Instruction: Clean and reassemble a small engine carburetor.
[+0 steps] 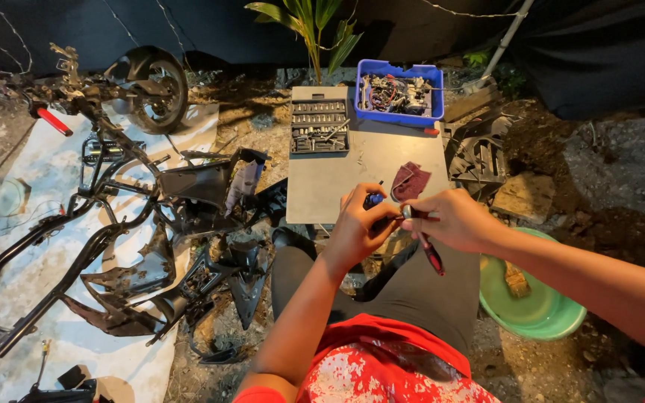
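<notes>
Over my lap, just short of the grey board [367, 168] on the ground, I have both hands together on a small job. My left hand [357, 227] is curled shut around a little blue part [373, 199], pinched at the fingertips so only its top shows. My right hand [448, 220] is closed on a red-handled tool [432, 255], the handle hanging down below the palm and the working end pointed across at the part; I cannot tell whether the tip is seated on it or just beside it. I judge this as the middle of a fitting or loosening step on that part. The next move calls for a steady grip from the left and a controlled turn or push from the right, with the tip kept square so it does not slip toward my fingers. Farther up the board sit a dark red rag [410, 181], a socket set [320, 125] and a blue bin [399, 90] of bits. A stripped motorcycle frame [83, 224] lies well apart on a white sheet [16, 276] to the left, a green basin [543, 306] near my right.
</notes>
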